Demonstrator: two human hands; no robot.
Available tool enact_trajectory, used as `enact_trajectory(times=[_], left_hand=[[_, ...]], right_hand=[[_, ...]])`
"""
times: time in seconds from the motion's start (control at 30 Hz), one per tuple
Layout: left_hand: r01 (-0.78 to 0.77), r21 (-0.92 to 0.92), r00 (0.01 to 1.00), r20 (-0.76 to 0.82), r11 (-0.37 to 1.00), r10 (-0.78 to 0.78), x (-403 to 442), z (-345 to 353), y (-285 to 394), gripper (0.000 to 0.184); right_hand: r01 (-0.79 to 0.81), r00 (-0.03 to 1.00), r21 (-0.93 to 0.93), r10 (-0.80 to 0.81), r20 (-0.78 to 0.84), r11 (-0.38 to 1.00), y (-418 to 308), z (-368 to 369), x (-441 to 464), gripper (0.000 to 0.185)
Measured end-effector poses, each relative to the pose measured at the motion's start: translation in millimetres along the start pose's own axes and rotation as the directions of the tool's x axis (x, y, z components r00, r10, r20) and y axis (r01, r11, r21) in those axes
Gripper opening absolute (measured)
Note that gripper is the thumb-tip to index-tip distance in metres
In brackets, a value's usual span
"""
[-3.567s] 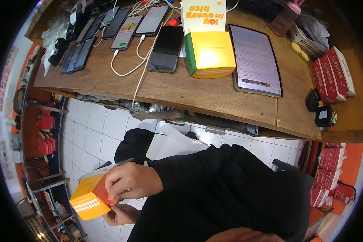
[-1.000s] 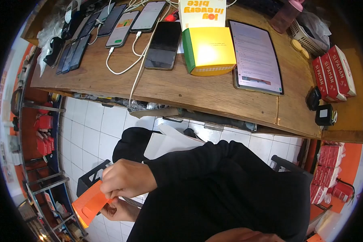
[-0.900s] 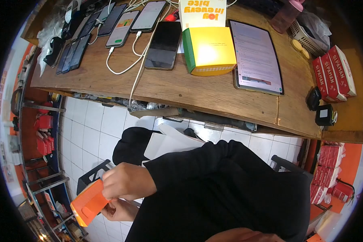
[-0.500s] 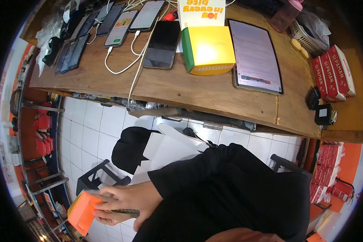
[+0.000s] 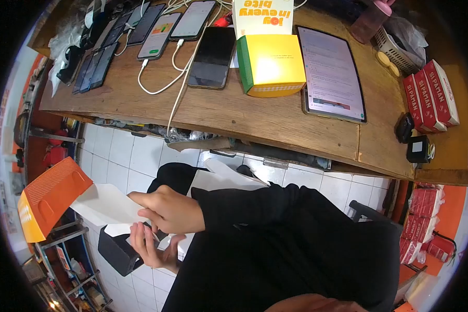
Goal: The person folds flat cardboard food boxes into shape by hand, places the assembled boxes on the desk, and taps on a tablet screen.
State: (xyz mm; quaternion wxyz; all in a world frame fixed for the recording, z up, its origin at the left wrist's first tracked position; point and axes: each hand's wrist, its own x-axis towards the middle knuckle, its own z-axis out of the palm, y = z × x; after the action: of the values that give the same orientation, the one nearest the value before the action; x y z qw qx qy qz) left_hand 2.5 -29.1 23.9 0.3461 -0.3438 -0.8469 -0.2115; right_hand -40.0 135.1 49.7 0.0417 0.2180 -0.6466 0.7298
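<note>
An orange and yellow carton (image 5: 57, 192) with a white inner flap (image 5: 106, 205) is tilted in the air at the left. My right hand (image 5: 171, 210) is closed on the near end of the flap, its thumb and fingers pressed together. Just below, my left hand (image 5: 153, 249) has its fingers extended and its thumb apart. Its fingertips are beside the flap's lower corner; whether they touch it I cannot tell. More white card (image 5: 223, 179) lies across my lap, partly covered by my right sleeve.
On the wooden table (image 5: 255, 122) stands a yellow and green box (image 5: 273, 65) beside a tablet (image 5: 332, 73). Several phones, including a dark one (image 5: 211, 57), and white cables lie left of it. Red boxes (image 5: 430, 99) are at the right. A black stool (image 5: 117, 252) is below the carton.
The carton has moved up and left, and its white flap now shows extended. My right hand has risen and closed on the flap; my left hand has come out from beneath it.
</note>
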Motion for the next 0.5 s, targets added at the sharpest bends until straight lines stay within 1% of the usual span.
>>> enact_trajectory(times=[0.03,0.07,0.1,0.13,0.17,0.2,0.23,0.27,0.3,0.33,0.37,0.4,0.5], left_hand=[[0.006,0.071,0.999,-0.032,0.997,-0.004,-7.2,2.7,-4.9,0.033],[0.103,0.068,0.986,-0.136,0.992,-0.093,-9.6,5.5,-4.2,0.029],[0.198,0.055,0.955,-0.237,0.979,-0.18,-11.0,8.3,-1.0,0.025],[0.29,0.03,0.905,-0.335,0.957,-0.263,-11.1,10.2,3.4,0.023],[0.376,0.064,0.84,-0.446,0.924,-0.311,-4.2,16.1,9.0,0.017],[0.501,-0.023,0.727,-0.531,0.865,-0.436,-1.5,19.7,11.6,0.018],[0.605,-0.122,0.589,-0.596,0.787,-0.545,0.4,22.9,13.2,0.019],[0.685,-0.23,0.429,-0.64,0.692,-0.637,3.6,27.4,16.5,0.021],[0.701,-0.394,0.278,-0.617,0.595,-0.736,23.5,29.7,29.3,0.021],[0.662,-0.464,0.254,-0.6,0.588,-0.759,30.2,34.9,33.9,0.021],[0.629,-0.509,0.256,-0.578,0.588,-0.775,31.6,34.5,35.0,0.021],[0.6,-0.541,0.281,-0.547,0.589,-0.788,32.7,33.1,36.7,0.021],[0.555,-0.581,0.375,-0.465,0.596,-0.802,25.7,29.6,36.6,0.022]], right_hand=[[0.041,0.999,-0.057,-0.042,-0.023,0.998,1.2,-0.4,1.5,0.015],[0.082,0.995,-0.116,-0.088,-0.045,0.99,1.9,-0.1,3.0,0.015],[0.107,0.993,-0.157,-0.113,-0.027,0.982,1.9,1.2,3.3,0.015],[0.131,0.991,-0.199,-0.136,-0.01,0.971,1.6,3.4,2.7,0.014],[0.154,0.988,-0.24,-0.157,0.009,0.958,1.5,6.1,1.7,0.014],[0.257,0.962,-0.238,-0.271,-0.03,0.937,2.0,10.0,1.0,0.014],[0.356,0.922,-0.242,-0.382,-0.068,0.903,3.2,14.5,0.7,0.015],[0.451,0.867,-0.249,-0.486,-0.105,0.857,4.3,17.5,-0.4,0.015],[0.492,0.851,-0.309,-0.525,-0.029,0.814,5.5,18.4,-2.1,0.016],[0.534,0.821,-0.311,-0.571,-0.033,0.786,5.7,17.7,-0.6,0.017],[0.574,0.789,-0.313,-0.614,-0.037,0.757,6.2,16.3,1.9,0.017],[0.612,0.755,-0.315,-0.655,-0.04,0.725,6.7,15.0,3.7,0.018],[0.613,0.772,-0.253,-0.636,-0.011,0.749,9.7,11.0,2.3,0.019]])
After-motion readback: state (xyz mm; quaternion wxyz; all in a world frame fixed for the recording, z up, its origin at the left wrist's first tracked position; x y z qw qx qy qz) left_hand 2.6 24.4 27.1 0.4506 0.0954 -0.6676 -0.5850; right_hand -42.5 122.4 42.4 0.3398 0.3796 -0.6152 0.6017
